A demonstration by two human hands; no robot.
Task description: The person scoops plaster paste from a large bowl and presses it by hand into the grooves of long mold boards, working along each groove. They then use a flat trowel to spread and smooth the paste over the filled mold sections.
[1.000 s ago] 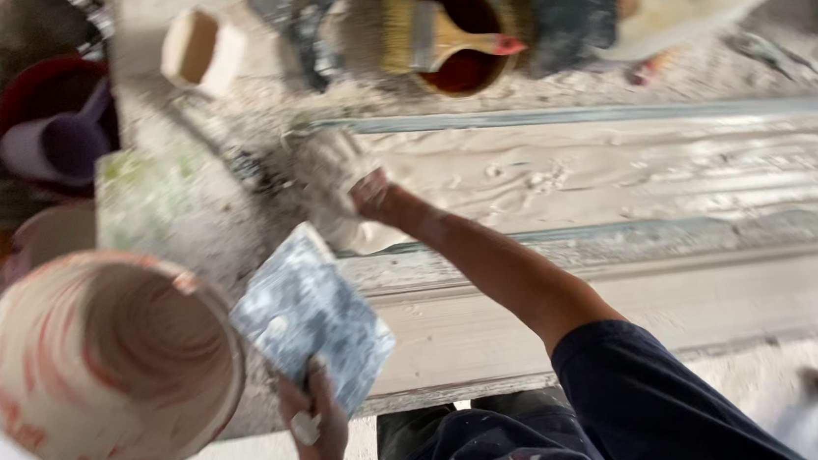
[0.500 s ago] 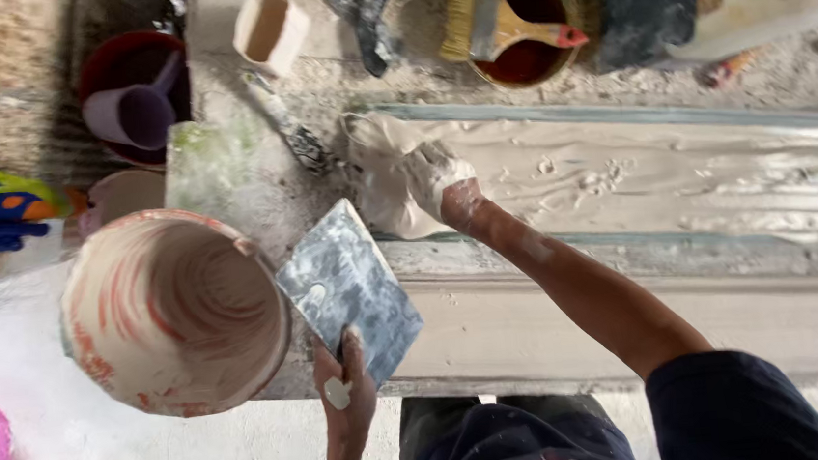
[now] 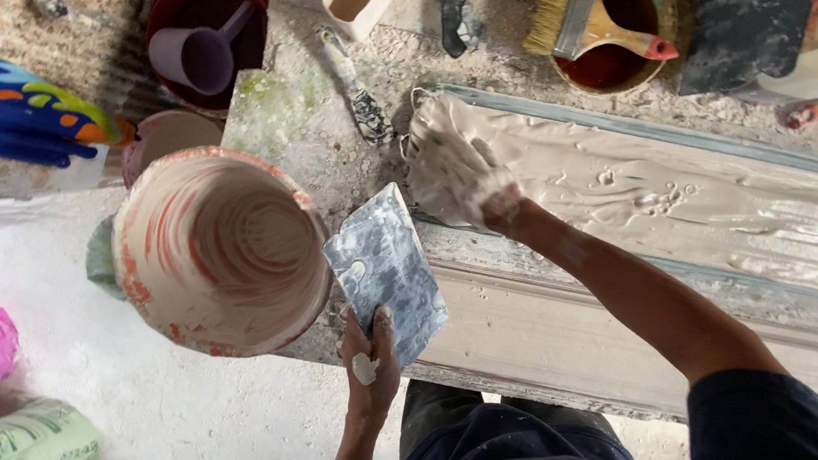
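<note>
- Right hand (image 3: 458, 166): arm stretched forward across the tabletop (image 3: 537, 337), palm down, fingers spread and pressed flat into wet plaster (image 3: 642, 190); hand fully coated in grey plaster, wrist smeared.
- Left hand (image 3: 369, 357): forearm comes up from bottom of frame, fingers curled tight around near end of a trowel (image 3: 385, 272), thumb on top; a dab of plaster on the back of the hand.
- Trowel: flat rectangular metal blade, grey, mottled with dried plaster, tilted, just beside the bucket (image 3: 222, 251).
- Plaster: thick, glossy, rippled, fills a long narrow mould (image 3: 557, 113) running diagonally to the right edge; right hand sits at its left end.
- Bucket: round, open, inside crusted pale with reddish streaks, at left end of tabletop.
- Tabletop: rough, plaster-caked, stepped moulding along its front.
- Behind the mould: brush (image 3: 599, 31) with wooden handle lying across a round tin (image 3: 655, 51) of dark liquid; purple scoop (image 3: 201, 56) in a dark red tub.
</note>
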